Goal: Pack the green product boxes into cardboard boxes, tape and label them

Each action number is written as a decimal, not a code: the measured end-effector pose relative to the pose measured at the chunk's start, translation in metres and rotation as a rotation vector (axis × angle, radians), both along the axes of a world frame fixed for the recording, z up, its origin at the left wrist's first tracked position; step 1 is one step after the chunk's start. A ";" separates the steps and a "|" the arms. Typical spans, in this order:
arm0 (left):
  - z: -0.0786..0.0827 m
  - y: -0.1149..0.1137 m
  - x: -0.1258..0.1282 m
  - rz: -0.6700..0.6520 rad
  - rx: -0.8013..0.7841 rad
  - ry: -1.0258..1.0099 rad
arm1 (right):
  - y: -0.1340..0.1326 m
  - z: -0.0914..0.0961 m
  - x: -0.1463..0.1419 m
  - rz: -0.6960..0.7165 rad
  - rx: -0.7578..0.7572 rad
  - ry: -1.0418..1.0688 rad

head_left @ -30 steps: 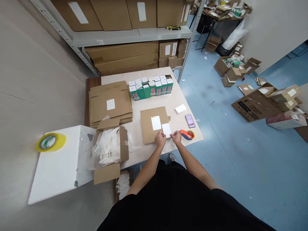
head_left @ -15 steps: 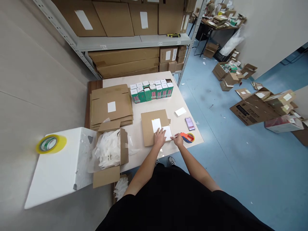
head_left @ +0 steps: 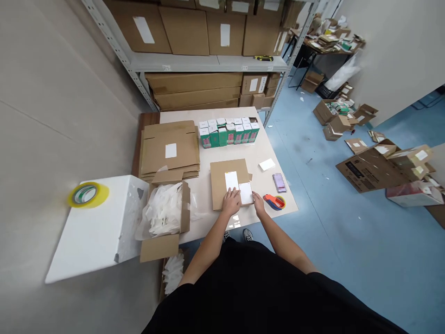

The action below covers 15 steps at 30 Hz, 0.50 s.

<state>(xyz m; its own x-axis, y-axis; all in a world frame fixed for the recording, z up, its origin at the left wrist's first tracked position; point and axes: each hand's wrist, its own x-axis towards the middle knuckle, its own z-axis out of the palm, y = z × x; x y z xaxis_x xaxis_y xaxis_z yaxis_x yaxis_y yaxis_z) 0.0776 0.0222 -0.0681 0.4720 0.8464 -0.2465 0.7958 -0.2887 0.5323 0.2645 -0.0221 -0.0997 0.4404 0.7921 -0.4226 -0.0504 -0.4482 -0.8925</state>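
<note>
Two white labels (head_left: 246,192) lie on the carton (head_left: 218,181), near the table's (head_left: 243,152) front edge; smoothing appears unfinished. Left hand (head_left: 231,201): spread upon it. Right hand (head_left: 257,203): at its edge (pinching or not, I cannot tell).

The only view looks from the head of the person (head_left: 257,287), near the table's (head_left: 243,152) front edge, forward and steeply down, wide enough to include all its corners.
</note>
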 end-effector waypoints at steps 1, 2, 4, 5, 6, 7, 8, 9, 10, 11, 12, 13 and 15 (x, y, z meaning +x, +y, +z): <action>0.002 -0.001 -0.005 0.026 0.010 -0.035 | 0.002 0.004 -0.006 -0.023 0.016 -0.011; 0.004 0.000 -0.011 0.057 0.011 -0.071 | 0.003 0.009 -0.011 -0.030 0.037 -0.023; 0.012 0.005 -0.025 0.116 -0.022 -0.154 | 0.007 0.022 -0.021 0.001 0.082 -0.044; 0.017 0.009 -0.033 0.140 -0.048 -0.200 | 0.008 0.029 -0.025 0.025 0.104 -0.052; 0.022 0.012 -0.042 0.167 -0.073 -0.242 | 0.010 0.036 -0.030 0.051 0.130 -0.058; 0.028 0.015 -0.052 0.202 -0.096 -0.274 | 0.011 0.042 -0.036 0.081 0.158 -0.062; 0.033 0.016 -0.061 0.246 -0.116 -0.291 | 0.013 0.049 -0.043 0.120 0.185 -0.065; 0.037 0.017 -0.070 0.299 -0.129 -0.297 | 0.014 0.054 -0.052 0.169 0.210 -0.068; 0.041 0.017 -0.078 0.359 -0.137 -0.297 | 0.015 0.060 -0.062 0.224 0.230 -0.077; 0.045 0.016 -0.087 0.422 -0.140 -0.297 | 0.017 0.064 -0.073 0.282 0.243 -0.091; 0.048 0.015 -0.094 0.486 -0.142 -0.302 | 0.018 0.068 -0.084 0.341 0.253 -0.107; 0.051 0.013 -0.102 0.546 -0.144 -0.313 | 0.020 0.072 -0.096 0.402 0.264 -0.121; 0.054 0.009 -0.117 0.646 -0.163 -0.345 | 0.023 0.077 -0.115 0.539 0.307 -0.134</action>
<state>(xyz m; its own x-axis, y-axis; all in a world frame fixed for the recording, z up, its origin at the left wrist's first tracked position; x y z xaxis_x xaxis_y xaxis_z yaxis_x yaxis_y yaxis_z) -0.0397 0.0315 -0.0139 -0.0333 0.9467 -0.3204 0.5607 0.2831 0.7781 0.1496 0.0010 -0.0222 -0.0208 0.9938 -0.1096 0.2325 -0.1018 -0.9673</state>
